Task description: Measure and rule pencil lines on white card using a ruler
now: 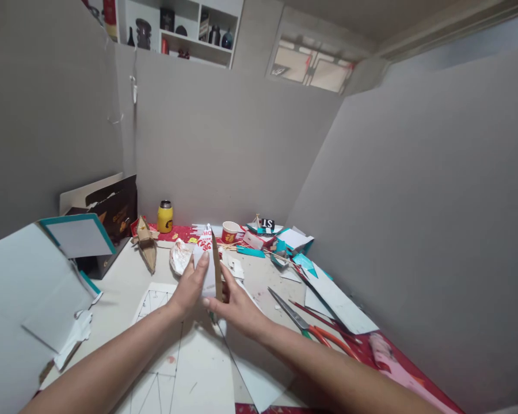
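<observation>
A folded piece of cardboard (208, 261), white with red print on one face and brown on the other, stands upright between my hands over the table. My left hand (192, 284) grips its left side, thumb laid on the white face. My right hand (233, 299) holds its lower right edge, with some fingers hidden behind it. Beneath my forearms lies a white sheet (207, 368) with ruled pencil lines. To the right of my right hand rest scissors (302, 322) with orange handles, blades partly apart.
A cardboard boat (146, 244) and a yellow jar (165, 217) stand at the back left, near a dark paper bag (116, 215). A paper cup (230, 231) stands at the back. Card scraps (293, 238) and a long white strip (341, 299) line the right side. Large white card (30, 310) rises at left.
</observation>
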A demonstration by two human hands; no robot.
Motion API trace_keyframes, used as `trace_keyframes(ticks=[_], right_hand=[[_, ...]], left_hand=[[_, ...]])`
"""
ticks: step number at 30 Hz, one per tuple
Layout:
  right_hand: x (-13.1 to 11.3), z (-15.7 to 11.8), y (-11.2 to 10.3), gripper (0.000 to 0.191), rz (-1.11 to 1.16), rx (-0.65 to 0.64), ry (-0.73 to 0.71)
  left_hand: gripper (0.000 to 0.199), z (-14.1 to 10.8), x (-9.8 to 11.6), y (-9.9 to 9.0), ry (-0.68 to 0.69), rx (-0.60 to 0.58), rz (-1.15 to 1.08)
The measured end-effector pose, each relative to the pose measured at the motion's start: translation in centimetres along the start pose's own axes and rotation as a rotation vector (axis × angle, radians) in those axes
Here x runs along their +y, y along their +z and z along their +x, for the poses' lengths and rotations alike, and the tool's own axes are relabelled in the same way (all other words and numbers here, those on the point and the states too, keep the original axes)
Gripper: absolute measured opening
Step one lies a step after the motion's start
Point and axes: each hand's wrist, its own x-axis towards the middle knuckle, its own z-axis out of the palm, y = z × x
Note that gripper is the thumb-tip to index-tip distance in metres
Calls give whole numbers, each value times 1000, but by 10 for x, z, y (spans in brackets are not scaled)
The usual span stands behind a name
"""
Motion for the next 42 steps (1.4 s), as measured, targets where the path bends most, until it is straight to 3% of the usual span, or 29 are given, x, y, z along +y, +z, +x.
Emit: trace_keyframes(ticks=[3, 6, 8, 11, 14, 19, 23, 31, 36, 42], right_hand=[[7, 0, -6, 84, -53, 86, -46], [7, 8, -22, 82, -99, 172, 14], [7, 17, -35, 80, -107, 233, 62], [11, 33, -52, 68, -99, 300, 97], [17, 53, -58, 55, -91, 354, 143], [27, 89, -44, 30, -95, 389, 262], [31, 119, -25, 33, -69, 394, 340], [34, 174, 0, 35, -11, 428, 414], [35, 176, -5, 34, -31, 365, 434], [18, 138, -34, 33, -33, 376, 309]], left_hand=[[38, 3, 0, 2, 12, -111, 35], [35, 16, 5, -8, -19, -158, 145], [36, 29, 10, -24, -48, -117, 238], [39, 48, 17, -58, -51, 43, 410], [38, 60, 14, -84, -82, 128, 607], [36, 61, -15, -89, -112, 94, 845], [38, 59, -28, -82, -94, 54, 949], [34, 64, -7, -93, -78, 107, 995], [33, 72, 21, -119, -35, 251, 982], [34, 73, 27, -141, 10, 494, 950]])
